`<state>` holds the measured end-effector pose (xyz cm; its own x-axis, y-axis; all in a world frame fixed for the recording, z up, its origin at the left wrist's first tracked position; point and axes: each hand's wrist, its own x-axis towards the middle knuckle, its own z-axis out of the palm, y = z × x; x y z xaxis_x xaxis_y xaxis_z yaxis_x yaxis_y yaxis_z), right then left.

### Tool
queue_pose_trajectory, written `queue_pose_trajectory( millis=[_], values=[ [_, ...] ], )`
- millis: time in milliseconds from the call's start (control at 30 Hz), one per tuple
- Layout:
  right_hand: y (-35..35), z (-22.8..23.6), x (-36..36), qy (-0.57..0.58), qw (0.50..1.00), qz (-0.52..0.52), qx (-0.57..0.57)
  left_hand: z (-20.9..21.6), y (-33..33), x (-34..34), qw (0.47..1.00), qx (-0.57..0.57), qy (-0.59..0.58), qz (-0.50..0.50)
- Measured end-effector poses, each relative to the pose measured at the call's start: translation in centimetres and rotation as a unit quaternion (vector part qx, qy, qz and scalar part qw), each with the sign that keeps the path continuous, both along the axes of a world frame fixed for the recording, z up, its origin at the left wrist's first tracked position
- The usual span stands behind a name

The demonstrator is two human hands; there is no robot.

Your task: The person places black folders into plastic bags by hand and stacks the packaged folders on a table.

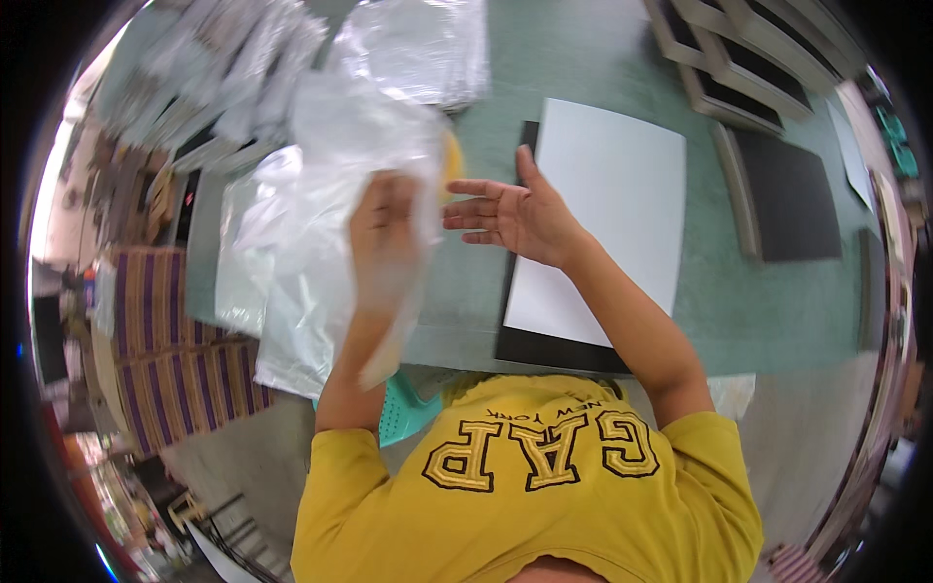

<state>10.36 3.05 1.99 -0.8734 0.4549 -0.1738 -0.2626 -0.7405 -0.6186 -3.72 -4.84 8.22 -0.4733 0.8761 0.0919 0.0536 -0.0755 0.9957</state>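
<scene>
My left hand (pixel 387 219) is blurred, its fingers curled at a clear plastic bag (pixel 364 126) that hangs about the hand and wrist. Part of the bag lies hazily over the hand, so the exact grip is hard to make out. My right hand (pixel 515 214) is open and holds nothing, fingers pointing left and thumb up. It hovers by the left edge of a white sheet (pixel 612 194), which lies on a black board (pixel 559 352). Behind the bag a yellow rounded thing (pixel 452 160) shows only in part.
More clear plastic bags (pixel 243 253) lie on the green table (pixel 466 335) at the left. Wrapped stacks (pixel 413 44) stand at the far side. Dark boards in stacks (pixel 787 194) occupy the right. A turquoise stool (pixel 406 413) is below the near edge, striped cushions (pixel 185 350) at left.
</scene>
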Motion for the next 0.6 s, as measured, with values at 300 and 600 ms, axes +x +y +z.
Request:
queue_pose_trajectory(
  millis=[300, 600],
  values=[
    [-5.8, -5.5, 16.5, -0.199, 0.938, -0.281, -0.044, -13.0, 4.4, 12.9, 0.792, 0.041, 0.46, -0.398],
    [-9.5, -6.5, 20.6, -0.382, 0.899, -0.211, -0.017, -15.2, 3.9, 13.5, 0.818, 0.089, 0.453, -0.343]
  ],
)
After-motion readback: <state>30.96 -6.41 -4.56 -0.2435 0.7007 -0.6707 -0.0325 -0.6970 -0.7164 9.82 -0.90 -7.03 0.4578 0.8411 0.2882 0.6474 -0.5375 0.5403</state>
